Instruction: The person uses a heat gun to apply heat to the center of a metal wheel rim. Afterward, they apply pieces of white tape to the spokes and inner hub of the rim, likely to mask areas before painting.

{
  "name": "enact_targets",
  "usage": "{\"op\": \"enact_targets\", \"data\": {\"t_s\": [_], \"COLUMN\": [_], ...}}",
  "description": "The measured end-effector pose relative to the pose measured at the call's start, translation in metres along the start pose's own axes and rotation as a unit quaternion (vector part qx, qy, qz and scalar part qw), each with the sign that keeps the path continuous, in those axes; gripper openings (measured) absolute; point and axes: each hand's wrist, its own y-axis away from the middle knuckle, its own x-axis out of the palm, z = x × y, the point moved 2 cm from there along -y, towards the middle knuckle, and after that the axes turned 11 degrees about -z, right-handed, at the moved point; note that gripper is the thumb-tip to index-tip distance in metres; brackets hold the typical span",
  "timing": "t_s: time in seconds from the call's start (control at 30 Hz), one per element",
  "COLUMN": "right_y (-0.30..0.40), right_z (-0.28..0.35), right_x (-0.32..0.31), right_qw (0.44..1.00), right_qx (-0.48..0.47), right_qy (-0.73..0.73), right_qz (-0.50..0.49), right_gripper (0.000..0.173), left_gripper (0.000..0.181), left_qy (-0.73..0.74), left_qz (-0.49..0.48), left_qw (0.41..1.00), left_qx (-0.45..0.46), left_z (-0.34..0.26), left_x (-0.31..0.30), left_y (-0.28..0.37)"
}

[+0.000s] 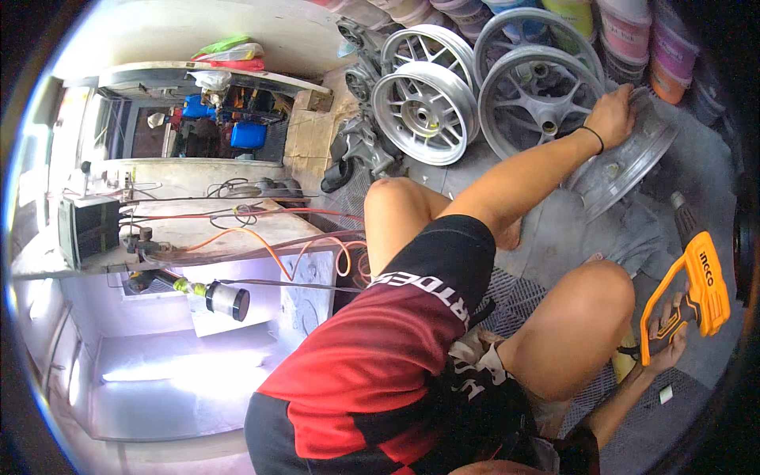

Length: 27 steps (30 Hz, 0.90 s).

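My left hand [615, 116] grips the upper edge of a bare grey metal wheel rim [623, 163], which leans at a tilt above the floor. A black band circles that wrist. My right hand [666, 354] is wrapped around the handle of a yellow and black INGCO heat gun [708, 279]. Its metal nozzle [678, 200] points up towards the rim, with a gap between them. Beside my left forearm stands a grey spoked wheel [528, 98], with another spoked wheel [493, 37] behind it.
Two silver multi-spoke wheels [424, 113] stand farther left, near metal castings [365, 145]. Labelled plastic buckets [623, 29] line the back. Orange and red hoses [267, 252] run along the left beside a bench [231, 228]. A small white piece [665, 394] lies on the floor mat.
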Motion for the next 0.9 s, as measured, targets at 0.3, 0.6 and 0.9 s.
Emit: {"op": "enact_targets", "data": {"t_s": [0.3, 0.6, 0.9], "right_y": [0.069, 0.258, 0.33], "right_z": [0.072, 0.035, -0.035], "right_x": [-0.071, -0.154, -0.216], "right_qw": [0.782, 0.467, 0.422], "right_qx": [-0.069, 0.068, 0.058], "right_qy": [0.552, 0.788, 0.753], "right_qz": [-0.28, -0.396, -0.502], "right_gripper": [0.035, 0.067, 0.065], "left_gripper": [0.04, 0.048, 0.048], "left_qy": [-0.24, -0.073, -0.044], "left_qz": [0.056, 0.1, 0.174], "left_qw": [0.959, 0.99, 0.983], "left_qx": [0.136, 0.064, -0.023], "left_z": [-0.022, -0.038, 0.001], "left_x": [0.005, 0.002, 0.0], "left_y": [-0.038, -0.008, -0.025]}}
